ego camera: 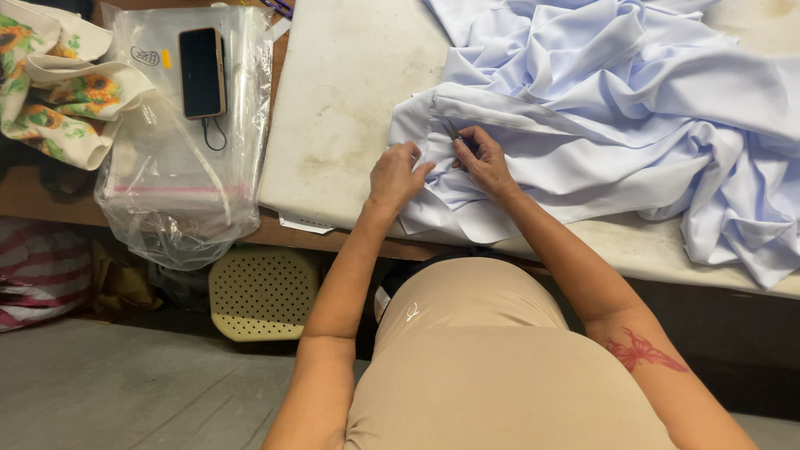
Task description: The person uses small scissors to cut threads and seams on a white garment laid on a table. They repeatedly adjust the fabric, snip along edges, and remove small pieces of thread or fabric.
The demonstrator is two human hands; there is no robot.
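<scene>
Beige-clad lap fills the lower centre of the frame; both forearms run up from it to the table edge. Left hand (pixel 398 177) pinches the pale blue fabric (pixel 600 108) at its folded hem, centre frame, fingers closed on the cloth. Right hand (pixel 485 162), just beside it, is closed round small metal snips (pixel 452 131), tip at the seam.

Judgement: hem is best held taut between the hands, with only the tip worked under thread, not cloth.

White table (pixel 350 92) is stained. Upper left: clear plastic bag (pixel 179 192), mouth slack, apparently holding flat clear packets; a phone (pixel 202 72) with cable lies on it. Sunflower-print cloth (pixel 58 92) sits at far left.
</scene>
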